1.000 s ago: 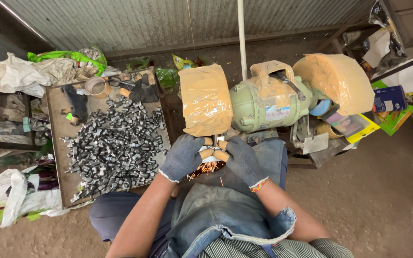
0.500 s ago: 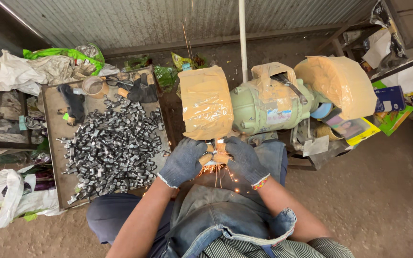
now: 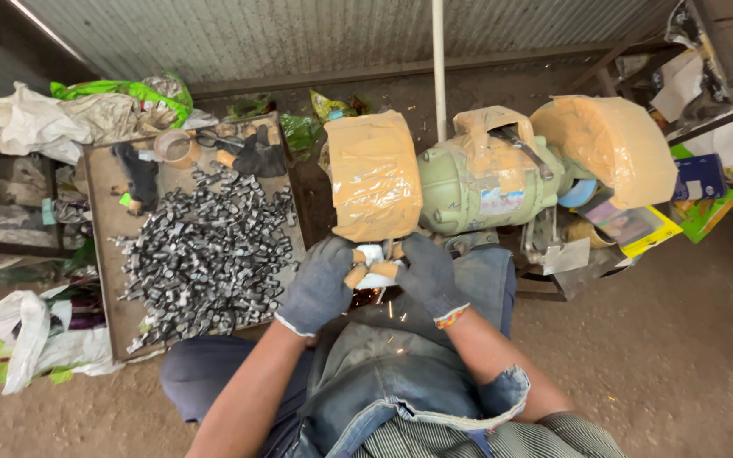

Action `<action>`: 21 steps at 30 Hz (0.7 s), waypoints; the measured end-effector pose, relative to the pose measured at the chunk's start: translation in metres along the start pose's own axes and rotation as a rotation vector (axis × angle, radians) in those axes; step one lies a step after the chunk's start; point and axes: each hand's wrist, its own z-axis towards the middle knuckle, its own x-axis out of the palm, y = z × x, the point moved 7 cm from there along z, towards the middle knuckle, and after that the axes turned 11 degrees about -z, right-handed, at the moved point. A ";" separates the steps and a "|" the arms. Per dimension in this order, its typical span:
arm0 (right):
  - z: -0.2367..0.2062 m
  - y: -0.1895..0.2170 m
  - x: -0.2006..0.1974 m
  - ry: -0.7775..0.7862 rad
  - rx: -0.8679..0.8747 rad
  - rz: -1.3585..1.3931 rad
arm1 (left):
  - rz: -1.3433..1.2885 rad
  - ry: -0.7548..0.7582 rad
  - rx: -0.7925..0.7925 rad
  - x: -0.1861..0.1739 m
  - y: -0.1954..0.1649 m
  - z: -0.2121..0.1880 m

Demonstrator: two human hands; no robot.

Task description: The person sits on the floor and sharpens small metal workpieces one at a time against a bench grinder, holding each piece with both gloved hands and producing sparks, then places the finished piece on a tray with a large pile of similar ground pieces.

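From my remote seat, I see gloved left hand [image 3: 320,284] and right hand [image 3: 428,273] pinching a small metal piece [image 3: 374,277] under the taped grinder wheel [image 3: 373,176]; sparks over the apron [image 3: 392,373] risk burns if grip slips.

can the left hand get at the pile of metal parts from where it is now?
Probably yes. The parts pile lies on an open tray just beside the left hand, nothing between; but that hand is gripping the small workpiece.

Single head view, steep downward, close over lap; bench grinder [image 3: 485,182] centre, parts tray [image 3: 103,246] left.
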 end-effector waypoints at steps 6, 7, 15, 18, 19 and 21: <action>-0.037 0.017 -0.017 0.093 -0.071 -0.046 | 0.059 -0.112 -0.069 0.021 -0.024 -0.050; -0.049 0.025 -0.022 0.087 -0.171 -0.073 | 0.060 -0.120 -0.012 0.023 -0.030 -0.059; -0.083 0.013 0.013 0.204 -0.062 -0.215 | 0.715 0.419 -0.521 0.013 0.049 -0.077; -0.084 0.006 0.020 0.247 -0.039 -0.182 | 0.809 0.409 -0.505 -0.010 0.064 -0.077; -0.084 0.005 0.021 0.262 -0.031 -0.172 | 0.811 0.327 -0.421 -0.015 0.060 -0.074; -0.087 0.006 0.021 0.278 -0.046 -0.141 | 0.806 0.365 -0.427 -0.014 0.066 -0.077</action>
